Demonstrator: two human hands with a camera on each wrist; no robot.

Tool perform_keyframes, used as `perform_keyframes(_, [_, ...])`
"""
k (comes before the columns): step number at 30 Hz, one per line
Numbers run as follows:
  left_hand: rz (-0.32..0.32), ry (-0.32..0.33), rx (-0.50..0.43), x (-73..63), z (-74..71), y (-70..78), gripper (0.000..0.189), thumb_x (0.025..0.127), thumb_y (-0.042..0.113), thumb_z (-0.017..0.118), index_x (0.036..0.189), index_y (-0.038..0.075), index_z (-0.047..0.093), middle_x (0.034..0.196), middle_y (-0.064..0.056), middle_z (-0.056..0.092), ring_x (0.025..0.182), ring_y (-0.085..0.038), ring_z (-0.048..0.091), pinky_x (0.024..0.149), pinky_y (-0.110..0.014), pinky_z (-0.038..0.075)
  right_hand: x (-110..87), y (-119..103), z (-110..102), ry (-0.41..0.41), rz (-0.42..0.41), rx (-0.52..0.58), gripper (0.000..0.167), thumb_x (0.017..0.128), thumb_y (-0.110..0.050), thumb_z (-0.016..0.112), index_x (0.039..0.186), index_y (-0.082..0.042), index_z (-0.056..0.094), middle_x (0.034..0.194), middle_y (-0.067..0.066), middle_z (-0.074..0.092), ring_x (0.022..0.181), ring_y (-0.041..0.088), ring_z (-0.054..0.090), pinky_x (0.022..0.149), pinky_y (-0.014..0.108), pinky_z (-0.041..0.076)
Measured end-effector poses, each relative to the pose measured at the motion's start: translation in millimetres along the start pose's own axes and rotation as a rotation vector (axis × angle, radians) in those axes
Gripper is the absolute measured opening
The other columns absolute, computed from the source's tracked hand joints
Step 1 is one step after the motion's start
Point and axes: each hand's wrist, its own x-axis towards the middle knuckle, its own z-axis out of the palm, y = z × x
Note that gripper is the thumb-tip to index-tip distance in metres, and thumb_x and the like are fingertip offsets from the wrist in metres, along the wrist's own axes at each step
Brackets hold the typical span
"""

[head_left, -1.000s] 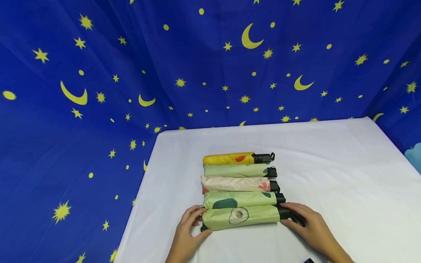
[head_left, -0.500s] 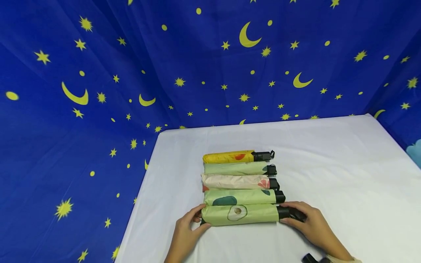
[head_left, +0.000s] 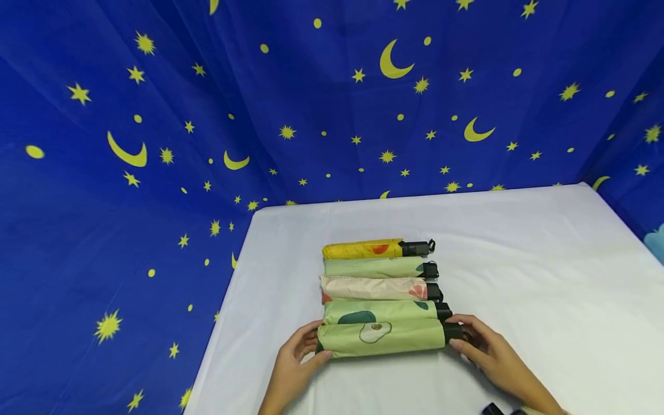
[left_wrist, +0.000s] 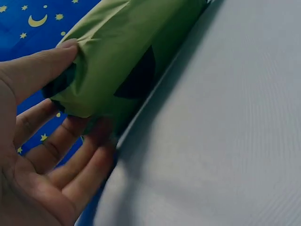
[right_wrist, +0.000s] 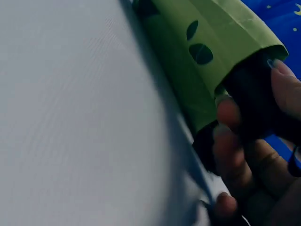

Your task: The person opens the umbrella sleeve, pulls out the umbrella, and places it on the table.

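A folded green umbrella (head_left: 384, 343) with an avocado print lies nearest the person, at the front of a row of folded umbrellas. My left hand (head_left: 294, 366) holds its left end, thumb on the near side and fingers round the far side. In the left wrist view that thumb presses the green cloth (left_wrist: 108, 52), and the fingers curl about the tip. At the other end my right hand (head_left: 495, 357) pinches the black handle (right_wrist: 251, 92) between thumb and fingers. Directly behind lies another green umbrella (head_left: 396, 311), touching or nearly touching the front one.
Further back in the row are a pale pink umbrella (head_left: 376, 288), a pale green umbrella (head_left: 373, 267) and a yellow umbrella (head_left: 363, 249), handles to the right. A white cloth (head_left: 544, 276) covers the table. Blue star-patterned curtains (head_left: 332, 104) hang behind and at the sides.
The front umbrella has turned a little, so its avocado print sits nearer its far edge. Its handle end has shifted slightly right with my right hand. The other umbrellas keep their places.
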Motion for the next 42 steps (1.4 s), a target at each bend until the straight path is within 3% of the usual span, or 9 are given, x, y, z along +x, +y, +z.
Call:
perform_keyframes(5, [0.01,-0.072,-0.243,-4.5,-0.7,6.9,0.059,0.093,0.0,0.073,0.146,-0.001,0.047,0.134,-0.028,0.047,0.11,-0.032,0.068,0.087,-0.036,0.059,-1.0,-9,3,-0.117,0.009,0.255,0.035,0.108,-0.003,0.049,0.141,-0.002,0.041,0.097,0.021,0.063,0.077,0.025,0.066,0.062,0.037,0.057])
perform_keyframes(11, [0.052,-0.115,-0.391,-2.4,3.4,18.5,0.059,0.094,-0.007,0.067,0.145,-0.008,0.038,0.145,-0.029,0.038,0.124,-0.033,0.058,0.095,-0.037,0.056,0.8,-26,4,-0.131,-0.026,0.372,0.031,0.111,-0.001,0.036,0.141,0.0,0.034,0.087,0.025,0.058,0.072,0.028,0.064,0.062,0.04,0.057])
perform_keyframes(15, [0.096,-0.109,-0.384,-0.1,3.3,30.2,0.057,0.095,-0.007,0.066,0.144,-0.006,0.036,0.148,-0.028,0.044,0.128,-0.037,0.056,0.096,-0.038,0.055,3.9,-43,3,-0.087,-0.024,0.411,0.031,0.111,-0.002,0.034,0.142,0.0,0.035,0.085,0.024,0.058,0.07,0.03,0.062,0.062,0.041,0.056])
perform_keyframes(19, [0.108,-0.116,-0.361,1.4,1.8,47.4,0.059,0.094,-0.007,0.069,0.145,-0.001,0.04,0.145,-0.03,0.047,0.121,-0.038,0.06,0.091,-0.038,0.057,5.6,-62,3,-0.011,-0.003,0.36,0.032,0.111,-0.004,0.036,0.143,0.001,0.041,0.084,0.019,0.059,0.068,0.028,0.061,0.059,0.041,0.056])
perform_keyframes(23, [0.126,-0.112,-0.312,3.6,0.0,67.6,0.063,0.09,-0.004,0.075,0.146,0.005,0.047,0.144,-0.028,0.047,0.118,-0.034,0.063,0.085,-0.034,0.059,8.8,-80,1,0.037,-0.072,0.301,0.03,0.11,0.001,0.038,0.138,0.002,0.048,0.083,0.014,0.06,0.065,0.026,0.06,0.054,0.039,0.053])
perform_keyframes(27, [0.255,-0.106,-0.275,5.1,-3.9,83.3,0.061,0.088,-0.008,0.074,0.144,0.0,0.05,0.141,-0.032,0.05,0.116,-0.032,0.063,0.083,-0.033,0.059,12.6,-94,-4,0.057,-0.186,0.27,0.031,0.106,0.01,0.04,0.134,0.004,0.051,0.083,0.01,0.061,0.065,0.024,0.059,0.052,0.037,0.05])
perform_keyframes(31, [0.374,-0.114,-0.271,7.3,-7.4,92.3,0.059,0.087,-0.016,0.071,0.141,-0.007,0.049,0.139,-0.032,0.051,0.113,-0.03,0.064,0.081,-0.032,0.059,14.9,-104,-8,0.065,-0.215,0.247,0.033,0.104,0.013,0.041,0.134,0.005,0.051,0.084,0.008,0.062,0.066,0.023,0.062,0.053,0.035,0.051])
perform_keyframes(36, [0.391,-0.103,-0.239,11.7,-9.2,98.3,0.059,0.086,-0.016,0.073,0.14,-0.006,0.051,0.139,-0.026,0.054,0.108,-0.026,0.066,0.077,-0.03,0.059,16.8,-110,-10,0.104,-0.186,0.207,0.031,0.105,0.01,0.043,0.133,0.003,0.054,0.081,0.009,0.063,0.065,0.024,0.064,0.052,0.035,0.05])
perform_keyframes(42, [0.392,-0.121,-0.247,15.6,-10.6,101.3,0.059,0.086,-0.015,0.072,0.141,-0.006,0.05,0.14,-0.028,0.052,0.11,-0.028,0.065,0.079,-0.032,0.059,20.4,-113,-10,0.136,-0.182,0.214,0.027,0.106,0.009,0.042,0.129,0.006,0.054,0.08,0.007,0.063,0.063,0.024,0.062,0.049,0.036,0.047])
